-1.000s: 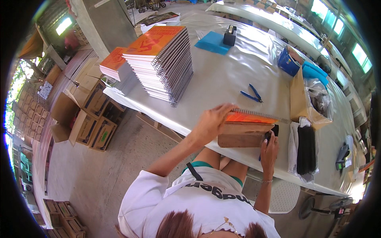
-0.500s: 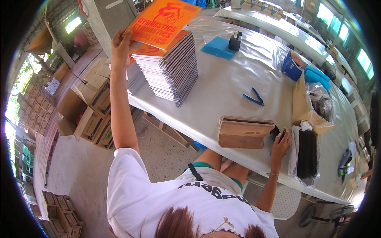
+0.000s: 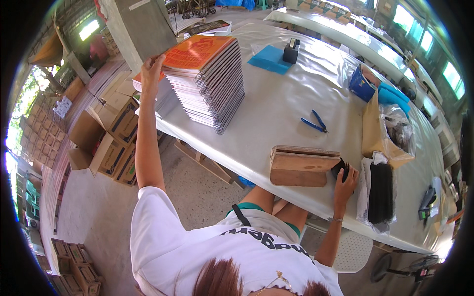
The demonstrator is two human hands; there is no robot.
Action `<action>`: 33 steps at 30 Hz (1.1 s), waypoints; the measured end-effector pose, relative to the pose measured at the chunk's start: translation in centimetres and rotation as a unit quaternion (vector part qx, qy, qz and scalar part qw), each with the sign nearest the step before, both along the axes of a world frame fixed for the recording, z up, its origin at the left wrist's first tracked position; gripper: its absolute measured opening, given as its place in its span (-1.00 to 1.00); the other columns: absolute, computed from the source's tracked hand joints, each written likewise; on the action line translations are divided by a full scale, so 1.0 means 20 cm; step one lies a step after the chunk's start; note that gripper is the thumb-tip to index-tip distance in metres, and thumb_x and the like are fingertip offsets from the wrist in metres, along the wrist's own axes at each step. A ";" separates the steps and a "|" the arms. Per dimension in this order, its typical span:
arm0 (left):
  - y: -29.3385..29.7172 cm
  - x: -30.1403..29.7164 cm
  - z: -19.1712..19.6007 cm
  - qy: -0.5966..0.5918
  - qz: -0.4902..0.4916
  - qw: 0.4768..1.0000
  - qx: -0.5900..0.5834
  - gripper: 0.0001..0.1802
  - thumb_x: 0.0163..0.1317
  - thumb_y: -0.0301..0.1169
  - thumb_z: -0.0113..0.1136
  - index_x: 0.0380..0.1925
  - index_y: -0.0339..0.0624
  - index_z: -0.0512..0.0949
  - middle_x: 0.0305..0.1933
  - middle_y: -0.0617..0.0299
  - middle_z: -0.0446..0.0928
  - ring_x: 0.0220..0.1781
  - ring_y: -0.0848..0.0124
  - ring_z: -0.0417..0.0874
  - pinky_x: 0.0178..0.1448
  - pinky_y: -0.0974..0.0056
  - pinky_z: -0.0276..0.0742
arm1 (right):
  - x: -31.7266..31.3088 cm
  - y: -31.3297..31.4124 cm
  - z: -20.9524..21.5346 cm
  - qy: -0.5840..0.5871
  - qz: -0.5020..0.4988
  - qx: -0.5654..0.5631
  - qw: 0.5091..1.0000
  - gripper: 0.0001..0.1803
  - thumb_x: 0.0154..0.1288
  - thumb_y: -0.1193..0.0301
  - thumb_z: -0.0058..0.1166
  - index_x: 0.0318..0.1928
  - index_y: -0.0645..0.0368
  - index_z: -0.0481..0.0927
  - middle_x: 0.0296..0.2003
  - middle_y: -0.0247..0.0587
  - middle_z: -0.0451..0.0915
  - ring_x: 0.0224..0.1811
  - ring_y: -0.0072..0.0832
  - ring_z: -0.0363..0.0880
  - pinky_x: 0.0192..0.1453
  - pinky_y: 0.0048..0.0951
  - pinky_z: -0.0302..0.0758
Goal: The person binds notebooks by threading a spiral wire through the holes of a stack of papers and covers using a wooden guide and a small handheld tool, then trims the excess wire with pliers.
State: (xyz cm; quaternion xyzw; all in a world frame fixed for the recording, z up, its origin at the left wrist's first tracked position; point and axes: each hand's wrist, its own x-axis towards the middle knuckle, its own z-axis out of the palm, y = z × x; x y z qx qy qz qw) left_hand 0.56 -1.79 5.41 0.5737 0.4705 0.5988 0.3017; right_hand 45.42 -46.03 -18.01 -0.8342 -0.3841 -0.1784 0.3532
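A tall stack of spiral-bound notebooks (image 3: pixel 212 84) stands on the table's left part, wire coils facing right. On its top lies an orange notebook (image 3: pixel 197 52) with red print. My left hand (image 3: pixel 152 74) is at that notebook's left edge, fingers closed on its corner. My right hand (image 3: pixel 346 183) curls over a small black object (image 3: pixel 339 168), whose kind is partly hidden by the fingers. This object touches the right end of a wooden block stand (image 3: pixel 301 165) near the table's front edge.
Blue-handled nippers (image 3: pixel 315 122) lie mid-table. Behind them are a blue sheet (image 3: pixel 270 59) and a black tape dispenser (image 3: pixel 291 51). At right stand an open cardboard box (image 3: pixel 373 128) and a bundle of black coils (image 3: pixel 381 192). Cartons (image 3: pixel 116 148) sit on the left floor.
The orange notebook has come down from above the stack onto its top, and my left hand lowered with it. My right hand has shifted slightly left, curling closer around the black object.
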 end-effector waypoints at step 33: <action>-0.01 0.37 -0.20 -0.053 0.164 0.959 0.225 -0.44 0.54 0.03 -0.14 -0.08 -0.20 0.68 0.05 -0.09 0.41 0.19 0.01 0.42 0.33 0.02 0.27 | 0.23 -0.01 -0.11 -0.081 -0.060 -0.059 0.993 -0.38 0.38 0.10 0.22 0.32 0.14 0.44 0.18 0.08 0.46 0.31 0.02 0.34 0.42 0.01 0.25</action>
